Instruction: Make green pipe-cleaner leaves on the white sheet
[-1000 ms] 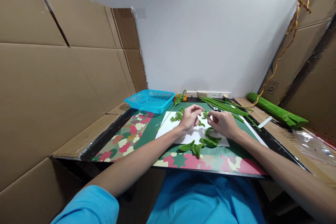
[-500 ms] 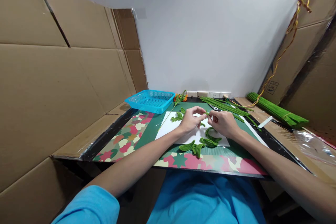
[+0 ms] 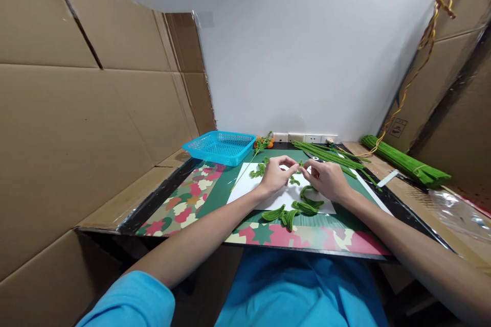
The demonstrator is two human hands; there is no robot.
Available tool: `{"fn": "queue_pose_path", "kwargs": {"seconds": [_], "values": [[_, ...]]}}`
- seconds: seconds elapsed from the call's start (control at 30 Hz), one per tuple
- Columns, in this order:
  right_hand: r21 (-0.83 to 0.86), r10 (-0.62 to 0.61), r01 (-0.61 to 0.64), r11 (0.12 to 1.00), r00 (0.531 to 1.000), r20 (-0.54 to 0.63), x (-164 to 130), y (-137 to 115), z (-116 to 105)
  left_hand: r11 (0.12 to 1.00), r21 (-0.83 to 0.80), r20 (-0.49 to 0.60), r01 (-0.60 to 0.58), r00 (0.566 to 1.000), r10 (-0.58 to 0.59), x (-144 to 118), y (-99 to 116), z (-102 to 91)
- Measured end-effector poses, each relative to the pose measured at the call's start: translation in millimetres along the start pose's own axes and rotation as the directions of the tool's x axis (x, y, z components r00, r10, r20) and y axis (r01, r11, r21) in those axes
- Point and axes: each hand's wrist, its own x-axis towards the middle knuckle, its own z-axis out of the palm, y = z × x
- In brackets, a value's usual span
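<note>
My left hand (image 3: 276, 174) and my right hand (image 3: 326, 180) meet over a white sheet (image 3: 245, 190) on the table, fingertips pinched together on a small green pipe-cleaner piece (image 3: 300, 165) held between them. Under the hands, more bent green pipe-cleaner pieces (image 3: 294, 181) lie on the sheet. A cluster of folded green leaf shapes (image 3: 286, 213) rests at the sheet's near edge, just below my right hand. Another small green bundle (image 3: 259, 169) lies left of my left hand.
A blue plastic basket (image 3: 220, 146) stands at the back left. Long green pipe cleaners (image 3: 330, 156) lie behind the hands, a thick bundle (image 3: 402, 161) at the right. A stem with orange flowers (image 3: 263, 142) lies by the basket. Cardboard walls (image 3: 76, 112) enclose both sides.
Both hands stay over the white sheet; the fingers shift slightly as they work the small green piece held between them.
</note>
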Motion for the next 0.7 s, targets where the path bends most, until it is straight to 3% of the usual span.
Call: {"fn": "queue_pose_path", "kwargs": {"seconds": [0.3, 0.7], "values": [[-0.06, 0.042, -0.04, 0.997, 0.998, 0.041, 1, 1, -1, 0.96, 0.262, 0.009, -0.097, 0.995, 0.098, -12, 17, 0.5], [-0.055, 0.053, -0.048, 0.997, 0.994, 0.095, 2, 0, -1, 0.922, 0.373, 0.006, -0.099, 0.995, 0.104, -14, 19, 1.2]]}}
